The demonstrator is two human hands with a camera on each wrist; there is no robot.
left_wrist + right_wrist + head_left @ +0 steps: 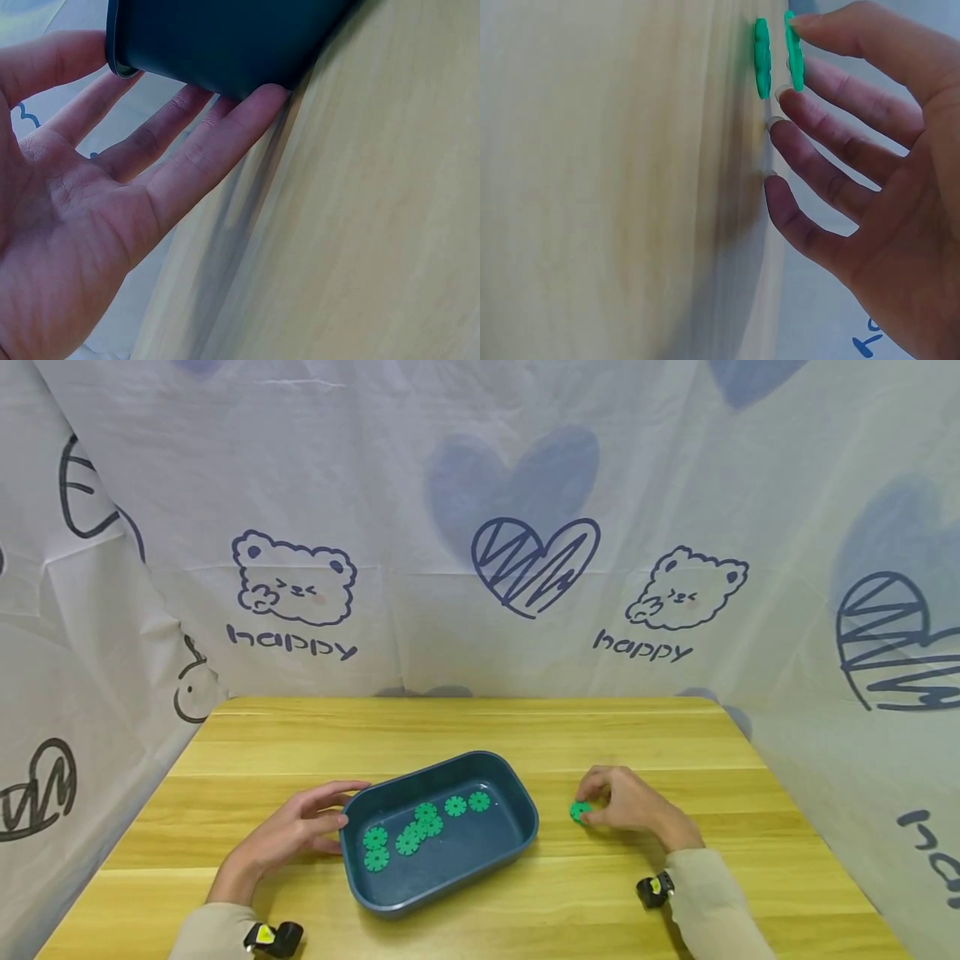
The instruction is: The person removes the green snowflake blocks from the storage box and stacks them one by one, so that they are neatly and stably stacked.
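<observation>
A dark blue rectangular tray [450, 881] sits at an angle on the table, with several green notched discs [376, 837] lying flat inside, some overlapping. At its left end my left hand [292, 831] touches the wall with extended fingers, the thumb at the rim. Right of the tray, my right hand [626, 802] pinches a green notched disc [793, 52] between thumb and fingertips, close over the tabletop. Just beneath it in the right wrist view is another green disc [762, 58]. The remaining right fingers are gently bent near the wood.
The yellow wood-grain table [465, 727] ends at a white cloth backdrop [420, 468] printed with hearts and bears. Cloth also hangs along both sides. A small black device [276, 938] is worn on the left wrist, and a similar device [656, 889] on the right.
</observation>
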